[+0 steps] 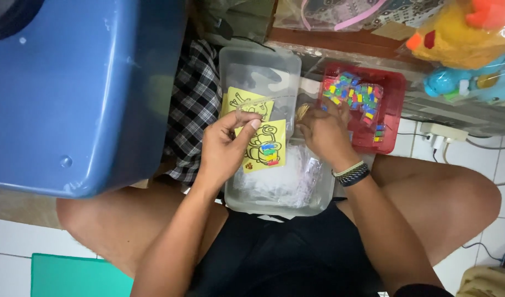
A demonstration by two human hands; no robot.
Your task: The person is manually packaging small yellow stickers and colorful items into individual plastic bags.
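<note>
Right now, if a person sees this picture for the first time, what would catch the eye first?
Probably the big blue plastic tub filling the upper left. Next, the centre: the left hand pinches a yellow picture card over a clear plastic box on the person's lap, while the right hand reaches toward the red tray of small multicoloured pieces. Bagged bright plush toys sit at the upper right.

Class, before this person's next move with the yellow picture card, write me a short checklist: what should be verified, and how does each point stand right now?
1. Left hand grips the yellow card at its top edge: ok.
2. Card is over the clear bin: ok.
3. Right hand reaches the red tray of coloured pieces: ok.
4. Right hand already holds a piece: cannot tell.
5. Second yellow card lies inside the bin: ok.
</note>
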